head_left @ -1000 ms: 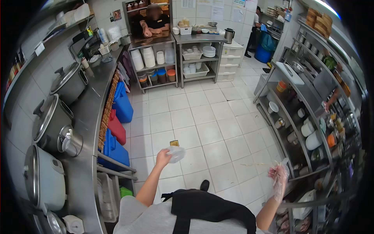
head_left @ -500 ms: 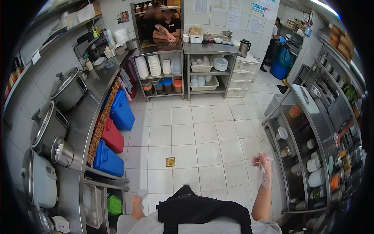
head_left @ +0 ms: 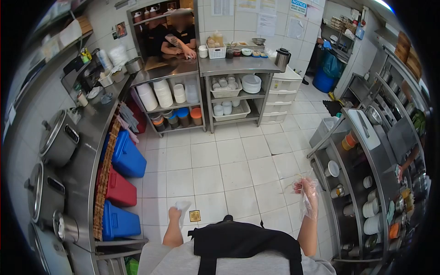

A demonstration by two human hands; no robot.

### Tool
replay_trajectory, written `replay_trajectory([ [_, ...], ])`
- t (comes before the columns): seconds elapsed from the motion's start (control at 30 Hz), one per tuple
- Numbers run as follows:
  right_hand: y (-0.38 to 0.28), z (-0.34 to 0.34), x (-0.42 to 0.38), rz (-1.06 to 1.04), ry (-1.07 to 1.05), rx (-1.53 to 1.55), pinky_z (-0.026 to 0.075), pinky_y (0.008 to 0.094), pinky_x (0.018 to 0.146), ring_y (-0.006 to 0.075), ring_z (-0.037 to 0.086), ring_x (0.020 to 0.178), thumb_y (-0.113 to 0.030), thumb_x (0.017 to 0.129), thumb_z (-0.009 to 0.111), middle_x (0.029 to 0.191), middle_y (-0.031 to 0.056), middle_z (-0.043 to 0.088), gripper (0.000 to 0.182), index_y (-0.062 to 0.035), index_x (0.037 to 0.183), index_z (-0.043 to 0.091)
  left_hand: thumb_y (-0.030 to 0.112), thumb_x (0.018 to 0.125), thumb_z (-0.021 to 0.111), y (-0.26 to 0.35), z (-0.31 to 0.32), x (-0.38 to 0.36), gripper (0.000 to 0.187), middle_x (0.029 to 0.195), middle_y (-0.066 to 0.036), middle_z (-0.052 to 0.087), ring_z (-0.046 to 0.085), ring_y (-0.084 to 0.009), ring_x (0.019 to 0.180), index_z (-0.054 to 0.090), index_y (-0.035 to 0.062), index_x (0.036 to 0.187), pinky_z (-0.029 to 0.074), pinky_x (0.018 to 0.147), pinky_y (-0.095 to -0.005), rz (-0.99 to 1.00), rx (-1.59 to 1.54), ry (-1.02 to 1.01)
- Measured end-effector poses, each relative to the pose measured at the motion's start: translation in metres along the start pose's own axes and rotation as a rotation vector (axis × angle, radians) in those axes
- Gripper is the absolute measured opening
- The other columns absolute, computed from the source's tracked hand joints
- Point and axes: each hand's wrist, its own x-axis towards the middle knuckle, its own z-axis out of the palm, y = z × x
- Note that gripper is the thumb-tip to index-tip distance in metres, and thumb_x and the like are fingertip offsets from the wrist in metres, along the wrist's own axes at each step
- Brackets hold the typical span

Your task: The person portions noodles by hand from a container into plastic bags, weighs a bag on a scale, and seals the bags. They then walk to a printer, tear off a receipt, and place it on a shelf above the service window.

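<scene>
Over the tiled floor (head_left: pixel 220 178), my left hand (head_left: pixel 175 212) is low at the left, its fingers curled. Something thin and clear, like a plastic glove (head_left: pixel 183 206), hangs at it; whether it is worn or held cannot be made out. My right hand (head_left: pixel 306 188) is at the right in a loose clear plastic glove (head_left: pixel 311 205), fingers bent and slightly apart, with nothing plainly in them. A brass floor drain (head_left: pixel 195 216) lies just right of my left hand.
Cookers (head_left: pixel 59 137) line the left counter (head_left: pixel 87 123), above blue and red bins (head_left: pixel 121 185). Ahead are steel counters (head_left: pixel 240 65) and white drawers (head_left: pixel 280 97). Shelving (head_left: pixel 341 151) runs along the right. People (head_left: pixel 181 41) lean at the hatch; another person (head_left: pixel 316 55) stands far right.
The view has moved forward and turned, so the counters ahead appear nearer. My left hand has risen and come inward with the clear plastic. My right hand remains at about the same place in view.
</scene>
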Motion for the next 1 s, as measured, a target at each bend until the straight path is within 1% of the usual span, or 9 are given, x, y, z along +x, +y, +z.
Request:
replay_trajectory([
  [0.23,0.035,-0.046,0.104,0.1,0.099,-0.267,0.043,0.0274,0.048,0.0147,0.056,0.058,-0.024,0.088,0.048,0.072,0.0089,0.059,0.023,-0.0028,0.082,0.051,0.024,0.064,0.064,0.202,-0.013,0.087,0.037,0.094,-0.019,0.062,0.058,-0.0335,0.091,0.065,0.0021,0.093,0.046,0.083,-0.0383,0.425,-0.259,0.102],
  [0.33,0.045,-0.072,0.14,-0.073,0.128,-0.416,0.042,0.0264,0.051,0.0123,0.054,0.06,-0.021,0.088,0.048,0.069,0.0058,0.057,0.02,-0.0021,0.081,0.051,0.023,0.064,0.065,0.235,0.004,0.113,0.037,0.096,-0.02,0.062,0.058,-0.033,0.092,0.064,-0.0002,0.093,0.045,0.084,-0.0379,0.492,-0.2,0.082],
  [0.43,0.024,-0.074,0.182,-0.019,0.292,-0.57,0.043,0.0251,0.055,0.0107,0.053,0.063,-0.018,0.086,0.05,0.069,0.0035,0.055,0.016,-0.0031,0.079,0.051,0.034,0.064,0.066,0.226,0.031,0.158,0.042,0.096,-0.02,0.062,0.058,-0.0326,0.093,0.066,0.0027,0.092,0.044,0.083,-0.0395,0.452,0.011,-0.041],
  [0.47,0.025,-0.08,0.201,-0.016,0.302,-0.61,0.043,0.025,0.056,0.0106,0.052,0.063,-0.016,0.085,0.051,0.069,0.003,0.054,0.014,-0.0035,0.078,0.051,0.028,0.061,0.067,0.22,0.038,0.172,0.04,0.093,-0.022,0.062,0.058,-0.0342,0.091,0.065,-0.0014,0.087,0.045,0.083,-0.0394,0.428,0.022,-0.065],
  [0.57,0.009,-0.094,0.255,-0.003,0.213,-0.635,0.043,0.0254,0.056,0.0103,0.052,0.063,-0.015,0.083,0.052,0.069,0.0026,0.054,0.013,-0.0038,0.077,0.052,0.027,0.058,0.067,0.212,0.044,0.204,0.028,0.062,-0.02,0.06,0.059,-0.0343,0.061,0.064,-0.0005,0.062,0.047,0.058,-0.0427,0.333,0.038,-0.104],
  [0.77,-0.039,-0.127,0.379,-0.098,0.243,-0.543,0.04,0.0248,0.053,0.0086,0.049,0.059,-0.021,0.086,0.052,0.064,-0.0001,0.053,0.02,-0.0044,0.075,0.053,0.025,0.059,0.067,0.309,0.047,0.245,0.031,0.073,-0.02,0.063,0.062,-0.0336,0.071,0.066,-0.0014,0.075,0.048,0.065,-0.0399,0.088,0.051,-0.109],
  [0.93,-0.081,-0.212,0.488,-0.244,0.346,-0.995,0.045,0.0358,0.072,0.0257,0.058,0.081,-0.026,0.085,0.051,0.084,0.0147,0.06,0.025,-0.0027,0.092,0.058,0.024,0.059,0.067,0.436,0.085,0.308,0.032,0.076,-0.02,0.064,0.063,-0.0333,0.074,0.067,-0.0017,0.079,0.049,0.068,-0.0389,0.232,-0.06,-0.143],
  [0.97,-0.111,-0.216,0.508,-0.348,0.354,-0.845,0.041,0.0261,0.056,0.0094,0.05,0.06,-0.024,0.086,0.051,0.063,-0.0001,0.051,0.022,-0.0055,0.074,0.054,0.024,0.059,0.067,0.464,0.094,0.32,0.033,0.077,-0.02,0.064,0.063,-0.0332,0.074,0.067,-0.0017,0.08,0.049,0.068,-0.0387,0.284,-0.092,-0.153],
  [1.0,-0.12,-0.24,0.534,-0.392,0.424,-0.948,0.042,0.0264,0.057,0.0097,0.05,0.062,-0.023,0.086,0.05,0.065,0.0011,0.051,0.021,-0.0056,0.075,0.055,0.024,0.059,0.067,0.493,0.105,0.332,0.033,0.078,-0.02,0.064,0.063,-0.0332,0.075,0.067,-0.0018,0.08,0.049,0.069,-0.0385,0.324,-0.126,-0.158],
])
